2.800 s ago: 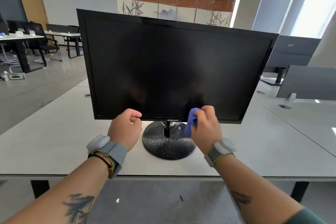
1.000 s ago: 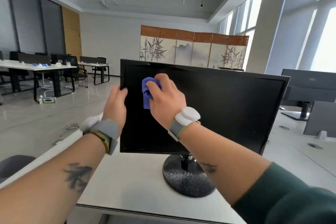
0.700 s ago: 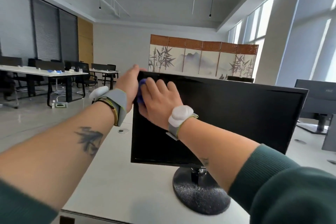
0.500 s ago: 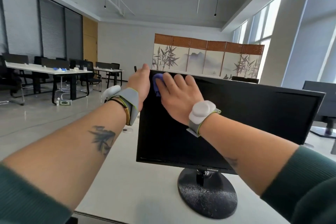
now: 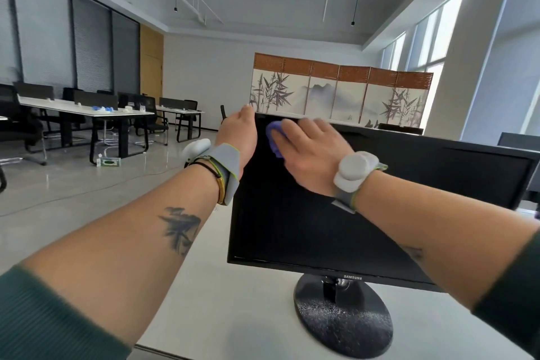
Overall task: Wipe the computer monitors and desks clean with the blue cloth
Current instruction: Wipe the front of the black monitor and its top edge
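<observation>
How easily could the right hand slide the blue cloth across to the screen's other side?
Probably easily. The right hand presses the blue cloth near the monitor's top left corner, and the screen beyond looks bare. The left hand rests at the left edge, out of the way.

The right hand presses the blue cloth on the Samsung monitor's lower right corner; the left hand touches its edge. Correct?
No. In the head view the right hand presses the blue cloth on the upper left corner of the Samsung monitor; the left hand touches its edge.
</observation>
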{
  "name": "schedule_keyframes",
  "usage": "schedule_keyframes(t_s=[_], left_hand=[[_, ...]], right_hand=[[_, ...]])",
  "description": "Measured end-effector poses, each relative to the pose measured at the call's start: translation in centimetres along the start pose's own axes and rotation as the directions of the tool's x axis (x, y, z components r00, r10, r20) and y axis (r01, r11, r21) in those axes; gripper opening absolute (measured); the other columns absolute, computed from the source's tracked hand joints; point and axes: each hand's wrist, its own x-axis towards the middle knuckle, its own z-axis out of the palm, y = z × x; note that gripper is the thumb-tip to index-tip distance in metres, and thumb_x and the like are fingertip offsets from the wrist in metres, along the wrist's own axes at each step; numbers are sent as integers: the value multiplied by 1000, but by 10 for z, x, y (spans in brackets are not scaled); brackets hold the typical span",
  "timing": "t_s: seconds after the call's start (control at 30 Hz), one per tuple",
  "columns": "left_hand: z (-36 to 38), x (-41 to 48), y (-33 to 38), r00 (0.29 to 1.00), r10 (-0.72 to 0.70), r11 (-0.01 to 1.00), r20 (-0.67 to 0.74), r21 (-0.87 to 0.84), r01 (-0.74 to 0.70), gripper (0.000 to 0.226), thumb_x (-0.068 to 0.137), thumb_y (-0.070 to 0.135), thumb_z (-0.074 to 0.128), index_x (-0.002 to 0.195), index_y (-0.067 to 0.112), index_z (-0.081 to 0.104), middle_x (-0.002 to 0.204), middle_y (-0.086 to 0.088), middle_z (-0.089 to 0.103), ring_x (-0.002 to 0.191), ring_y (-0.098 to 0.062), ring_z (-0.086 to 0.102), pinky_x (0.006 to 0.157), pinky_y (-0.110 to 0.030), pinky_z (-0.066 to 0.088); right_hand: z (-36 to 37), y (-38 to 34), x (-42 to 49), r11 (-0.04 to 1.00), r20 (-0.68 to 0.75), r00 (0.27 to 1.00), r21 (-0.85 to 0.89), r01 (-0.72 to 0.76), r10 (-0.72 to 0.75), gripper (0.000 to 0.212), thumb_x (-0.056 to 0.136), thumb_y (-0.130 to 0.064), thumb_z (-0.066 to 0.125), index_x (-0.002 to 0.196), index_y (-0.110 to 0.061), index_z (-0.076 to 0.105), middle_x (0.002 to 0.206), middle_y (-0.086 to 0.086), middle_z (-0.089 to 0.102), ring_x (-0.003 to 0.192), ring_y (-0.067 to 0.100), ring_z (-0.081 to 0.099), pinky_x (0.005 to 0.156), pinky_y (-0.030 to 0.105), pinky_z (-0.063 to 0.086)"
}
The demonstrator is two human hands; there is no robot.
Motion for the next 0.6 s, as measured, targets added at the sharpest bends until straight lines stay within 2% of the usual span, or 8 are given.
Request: schedule_keyframes(t_s=[0.1, 0.23, 0.27, 0.3, 0.37, 0.43, 0.5, 0.6], left_hand=[[-2, 1, -3, 1000, 9, 1000, 18, -28, -8, 55, 102, 45, 32, 113, 1, 63, 123, -28, 61, 116, -42, 57, 103, -50, 45], [-7, 1, -6, 999, -41, 999, -28, 31, 42, 49, 106, 41, 30, 116, 4, 60, 120, -17, 59, 109, -36, 54, 94, -39, 41], [-4, 1, -4, 999, -36, 999, -22, 30, 37, 47, 106, 41, 29, 116, 6, 59, 124, -17, 59, 111, -36, 53, 97, -39, 41], [-2, 1, -2, 1000, -26, 999, -12, 32, 27, 47, 107, 40, 29, 119, 6, 59, 127, -18, 58, 115, -36, 53, 100, -40, 41], [2, 0, 0, 1000, -14, 999, 1, 37, 14, 48, 108, 38, 28, 125, 5, 58, 132, -19, 56, 121, -36, 51, 102, -40, 39], [2, 0, -4, 1000, -19, 999, -4, 28, 19, 48, 108, 39, 28, 127, 7, 58, 132, -18, 57, 121, -35, 51, 100, -37, 38], [1, 1, -9, 1000, -3, 1000, -16, 23, 3, 49, 107, 42, 29, 130, 10, 58, 131, -14, 58, 121, -34, 52, 96, -34, 37], [2, 2, -12, 1000, 11, 999, 2, 41, -11, 51, 107, 45, 27, 134, 13, 56, 133, -12, 57, 120, -32, 52, 95, -33, 36]], right_hand=[[9, -36, 18, 993, -9, 995, 56, -100, 101, 37, 99, -14, 37, 125, 0, 59, 114, 15, 61, 75, 31, 45, 63, 42, 32], [9, -40, -24, 980, 84, 977, 30, 195, -197, 45, 96, -17, 43, 137, 0, 50, 122, 14, 53, 79, 29, 43, 66, 39, 30], [5, -30, -28, 979, 93, 975, 12, 204, -204, 44, 95, -18, 44, 135, -2, 51, 121, 14, 54, 79, 29, 43, 66, 39, 30], [3, -22, -27, 988, 84, 985, -10, 151, -150, 42, 94, -19, 46, 133, -3, 54, 118, 13, 55, 78, 28, 43, 65, 40, 29], [4, -10, -17, 997, 22, 997, -35, -72, 73, 40, 92, -18, 47, 128, -3, 58, 111, 13, 57, 74, 29, 44, 63, 40, 29], [9, -19, -10, 986, -4, 987, -19, -163, 163, 44, 91, -17, 46, 131, -1, 56, 112, 15, 56, 74, 30, 44, 62, 41, 29], [13, -41, -20, 997, 35, 997, 5, -76, 76, 49, 92, -17, 44, 137, 1, 50, 118, 17, 52, 75, 31, 44, 63, 41, 28], [9, -54, -37, 976, 121, 970, -17, 215, -212, 47, 96, -17, 36, 138, 0, 49, 126, 16, 51, 77, 30, 42, 64, 40, 29]])
